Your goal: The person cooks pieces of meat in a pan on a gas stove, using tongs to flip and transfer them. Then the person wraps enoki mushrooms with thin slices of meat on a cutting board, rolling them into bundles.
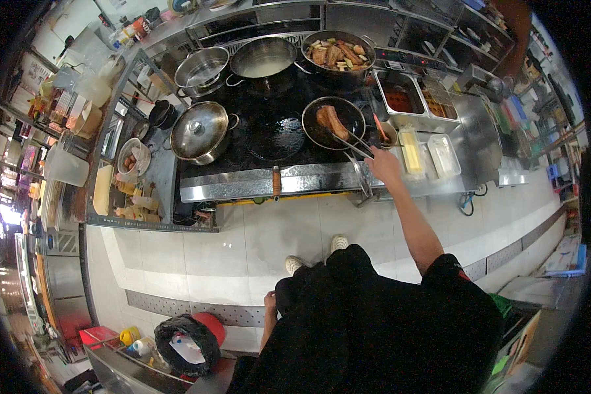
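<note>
We hold metal tongs (349,146) in our right hand (382,164), fingers closed around the handles; tong tips pinch a browned slab of meat (331,121). The meat sits in a round black frying pan (312,131) on the stove (243,180). Left of that pan: an empty dark skillet (274,136), then a steel pot with a shiny domed lid (200,130). Behind the pan: a wok of chunky meat and vegetables (338,54). Right of the pan: rectangular steel trays (414,98). Left hand (270,301) hangs by the hip; we cannot tell how its fingers are set.
</note>
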A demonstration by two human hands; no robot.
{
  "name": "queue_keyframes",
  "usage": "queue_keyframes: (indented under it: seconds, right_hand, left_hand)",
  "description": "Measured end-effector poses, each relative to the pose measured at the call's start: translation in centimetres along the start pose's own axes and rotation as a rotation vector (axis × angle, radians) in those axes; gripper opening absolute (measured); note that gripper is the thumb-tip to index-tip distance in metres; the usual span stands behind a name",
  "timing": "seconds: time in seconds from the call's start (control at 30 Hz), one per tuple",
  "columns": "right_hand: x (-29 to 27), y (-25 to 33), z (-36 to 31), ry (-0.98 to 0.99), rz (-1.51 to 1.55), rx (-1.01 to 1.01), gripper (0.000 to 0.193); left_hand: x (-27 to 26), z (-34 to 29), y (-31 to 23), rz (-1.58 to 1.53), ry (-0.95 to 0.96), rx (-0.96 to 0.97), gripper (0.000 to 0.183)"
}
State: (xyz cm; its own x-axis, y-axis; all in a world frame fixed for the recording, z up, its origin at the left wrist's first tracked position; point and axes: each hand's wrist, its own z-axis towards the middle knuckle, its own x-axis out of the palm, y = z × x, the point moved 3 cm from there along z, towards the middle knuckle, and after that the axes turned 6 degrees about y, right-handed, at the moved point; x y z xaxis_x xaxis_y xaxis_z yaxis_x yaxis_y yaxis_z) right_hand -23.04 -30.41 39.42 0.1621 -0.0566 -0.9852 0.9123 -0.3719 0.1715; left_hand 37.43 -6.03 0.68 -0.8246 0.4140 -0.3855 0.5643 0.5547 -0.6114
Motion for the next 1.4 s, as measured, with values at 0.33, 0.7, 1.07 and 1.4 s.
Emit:
queue_keyframes:
  seconds: [0.33, 0.7, 1.07, 1.4]
  right_hand:
    - [-3.1, -0.7, -0.2, -0.037, -0.055, -0.033, 0.030]
    - [0.5, -2.4, -0.1, 0.014, -0.065, 0.098, 0.036]
    - [-0.7, -2.2, -0.1, 0.010, 0.075, 0.149, 0.041]
    - [-1.8, -0.4, 1.0, -0.154, -0.135, -0.126, 0.042]
  left_hand:
    - [-2.1, -3.8, -5.0, -0.175, -0.086, -0.149, 0.044]
    - [1.2, -6.1, 3.8, -0.041, 0.105, -0.168, 0.045]
    - [-0.2, -5.5, -3.9, -0.049, -0.010, -0.124, 0.044]
    - [-0.8, -5.0, 0.7, -0.164, -0.123, -0.185, 0.046]
